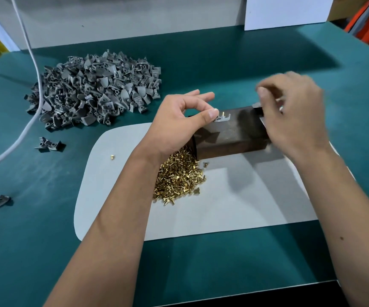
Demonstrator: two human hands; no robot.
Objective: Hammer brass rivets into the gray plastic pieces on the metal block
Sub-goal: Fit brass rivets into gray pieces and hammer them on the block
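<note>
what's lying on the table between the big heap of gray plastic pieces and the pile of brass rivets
In the head view, between the gray heap and the rivet pile: bare green table, white mat, the left hand.

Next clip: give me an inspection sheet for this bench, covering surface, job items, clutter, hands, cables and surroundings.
Surface: green table with a white mat.
Job's things: metal block on the mat, carrying a gray piece with a rivet upright in it; brass rivet pile; gray parts heap. No hammer seen.
Clutter: stray gray pieces, one loose rivet.
Hands: left hand pinching beside the gray piece; right hand blurred over the block's right end.
Cables: white cable crossing the heap.
Surroundings: white boxes behind.
</note>
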